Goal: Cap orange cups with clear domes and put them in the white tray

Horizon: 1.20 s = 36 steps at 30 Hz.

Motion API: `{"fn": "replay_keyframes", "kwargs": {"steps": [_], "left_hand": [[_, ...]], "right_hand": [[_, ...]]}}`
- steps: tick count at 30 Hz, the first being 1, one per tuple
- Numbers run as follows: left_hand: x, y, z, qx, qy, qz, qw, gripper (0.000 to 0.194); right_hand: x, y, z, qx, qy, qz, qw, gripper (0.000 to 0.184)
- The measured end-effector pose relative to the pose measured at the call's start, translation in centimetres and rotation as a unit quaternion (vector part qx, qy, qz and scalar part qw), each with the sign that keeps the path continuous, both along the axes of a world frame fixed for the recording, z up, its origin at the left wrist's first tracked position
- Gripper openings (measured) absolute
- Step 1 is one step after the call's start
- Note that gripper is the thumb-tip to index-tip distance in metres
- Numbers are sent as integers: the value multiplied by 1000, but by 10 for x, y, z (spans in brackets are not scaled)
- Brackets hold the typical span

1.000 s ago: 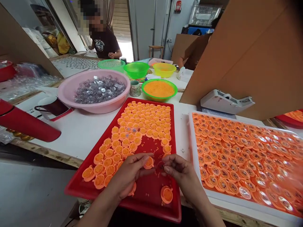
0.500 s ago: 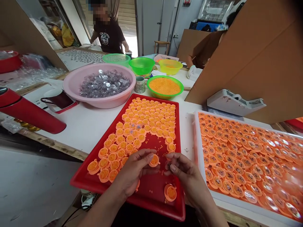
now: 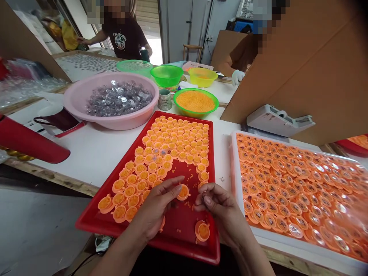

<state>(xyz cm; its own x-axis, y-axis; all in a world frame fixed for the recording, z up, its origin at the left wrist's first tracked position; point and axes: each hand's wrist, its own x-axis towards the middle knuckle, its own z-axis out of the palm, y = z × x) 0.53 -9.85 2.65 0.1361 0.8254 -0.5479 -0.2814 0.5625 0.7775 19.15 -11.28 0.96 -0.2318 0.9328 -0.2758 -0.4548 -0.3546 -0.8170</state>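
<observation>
My left hand (image 3: 156, 207) pinches a small orange cup (image 3: 183, 192) filled with orange beads, just above the near part of the red tray (image 3: 94, 226). My right hand (image 3: 222, 211) is closed beside it, its fingertips pinching a small clear piece I cannot make out. The tray holds several rows of filled orange cups (image 3: 175, 143); one cup (image 3: 202, 230) stands alone near the front edge. Loose beads lie scattered on the tray floor.
A white tray (image 3: 234, 168) of sealed orange cups lies at right. Behind stand a pink basin of clear lids (image 3: 86, 92), a green bowl of orange beads (image 3: 195, 101), a grey cup (image 3: 165, 99), a white dispenser (image 3: 277, 120), a cardboard wall (image 3: 310, 65). A red object (image 3: 28, 143) lies left. Two people work farther back.
Both hands stay close together over the tray's near end, holding the same cup; the camera view shifted slightly. The person at the back has reached an arm out to the left.
</observation>
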Motion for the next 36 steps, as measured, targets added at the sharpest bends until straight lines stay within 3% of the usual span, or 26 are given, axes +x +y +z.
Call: {"fn": "replay_keyframes", "kwargs": {"steps": [5, 9, 15, 24, 30, 33, 36], "left_hand": [[1, -1, 3, 11, -79, -6, 997, 18], [3, -2, 2, -5, -97, 14, 995, 14], [9, -4, 0, 13, -76, 22, 997, 28], [22, -13, 2, 52, 6, 34, 998, 25], [26, -17, 2, 78, 10, 4, 997, 24], [26, -20, 3, 126, 57, -24, 990, 23], [26, -22, 3, 193, 123, -12, 973, 22]], "right_hand": [[-1, 1, 2, -1, 15, 7, 1000, 15], [-2, -2, -1, 14, -18, -31, 999, 17], [-7, -10, -3, 6, -77, -31, 997, 21], [-11, -11, 0, 28, -202, -33, 978, 18], [-12, -12, 1, 56, -248, -96, 962, 15], [-13, -13, 3, 56, -274, -117, 953, 15], [-15, -16, 7, 72, -296, -137, 943, 13]]}}
